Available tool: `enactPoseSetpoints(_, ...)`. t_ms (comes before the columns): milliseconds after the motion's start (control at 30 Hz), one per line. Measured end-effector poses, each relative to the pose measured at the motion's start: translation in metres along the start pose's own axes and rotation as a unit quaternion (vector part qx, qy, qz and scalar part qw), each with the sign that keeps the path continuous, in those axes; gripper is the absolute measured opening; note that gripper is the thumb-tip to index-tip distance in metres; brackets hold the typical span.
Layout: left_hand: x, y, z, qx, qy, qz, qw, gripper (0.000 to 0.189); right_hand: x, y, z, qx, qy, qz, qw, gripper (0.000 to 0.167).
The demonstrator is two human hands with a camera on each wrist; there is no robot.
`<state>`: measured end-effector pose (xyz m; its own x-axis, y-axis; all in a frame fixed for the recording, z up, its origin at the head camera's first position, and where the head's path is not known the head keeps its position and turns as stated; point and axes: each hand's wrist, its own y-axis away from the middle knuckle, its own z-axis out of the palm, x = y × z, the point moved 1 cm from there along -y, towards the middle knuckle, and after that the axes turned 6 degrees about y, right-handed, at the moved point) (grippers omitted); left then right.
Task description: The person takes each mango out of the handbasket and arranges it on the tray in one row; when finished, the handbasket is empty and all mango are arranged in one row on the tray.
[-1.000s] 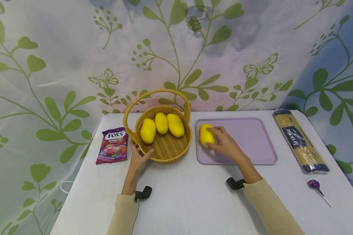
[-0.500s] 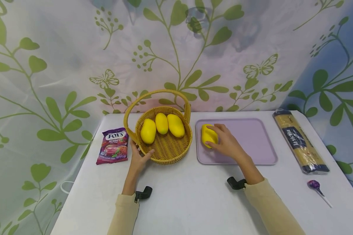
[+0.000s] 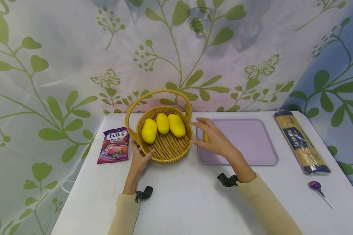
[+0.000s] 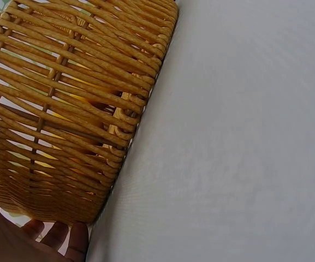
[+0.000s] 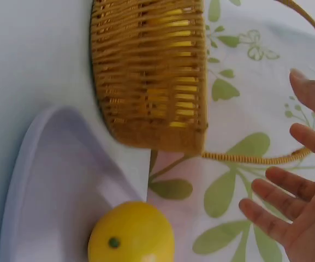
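A yellow wicker basket (image 3: pixel 170 148) with a tall arched handle stands at the back of the table. Inside it lie three yellow mangoes (image 3: pixel 163 123). My left hand (image 3: pixel 139 160) holds the basket's near left side, thumb at the rim and fingers along the outer wall; in the left wrist view its fingers sit low against the weave. Beside the basket's right rim hovers my right hand (image 3: pixel 213 138), fingers spread, holding nothing. Another yellow mango (image 5: pixel 130 234) lies on the lilac tray (image 3: pixel 241 160), mostly hidden behind the right hand in the head view.
Left of the basket lies a purple candy bag (image 3: pixel 114 146). A long pasta packet (image 3: pixel 300 142) lies right of the tray, and a lollipop (image 3: pixel 315 186) in front of that packet. A leaf-patterned curtain (image 3: pixel 176 49) closes off the back.
My right hand has let go of the mango on the tray and moved left, opening, to the basket's right side. The left hand and basket stay in place.
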<state>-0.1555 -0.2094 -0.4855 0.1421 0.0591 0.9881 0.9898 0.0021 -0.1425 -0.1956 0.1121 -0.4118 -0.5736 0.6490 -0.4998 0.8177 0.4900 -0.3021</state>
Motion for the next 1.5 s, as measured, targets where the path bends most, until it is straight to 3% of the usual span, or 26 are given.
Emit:
enactPoseSetpoints(200,0.007,0.0,0.002,-0.001,-0.009,-0.009,0.9999,0.104,-0.013,-0.017,0.01,-0.018,-0.023,-0.033,0.999,0.066)
enactPoseSetpoints(333,0.007,0.0,0.002,-0.001,-0.005,-0.002,1.0,0.103,-0.017,-0.029,0.02,-0.031,-0.029,-0.031,0.9986,0.065)
enactPoseSetpoints(733,0.005,0.003,0.002,0.006,-0.01,0.005,0.9999,0.104,-0.013,-0.07,0.054,-0.075,0.002,-0.04,0.9964,0.07)
enactPoseSetpoints(1233,0.004,0.0,0.003,0.006,-0.018,0.008,0.9998,0.105,-0.003,-0.081,0.073,-0.13,0.021,-0.02,0.991,0.069)
enactPoseSetpoints(1500,0.003,0.001,0.002,0.009,-0.013,-0.003,0.9999,0.104,-0.004,-0.08,0.075,-0.129,0.057,-0.015,0.9899,0.066)
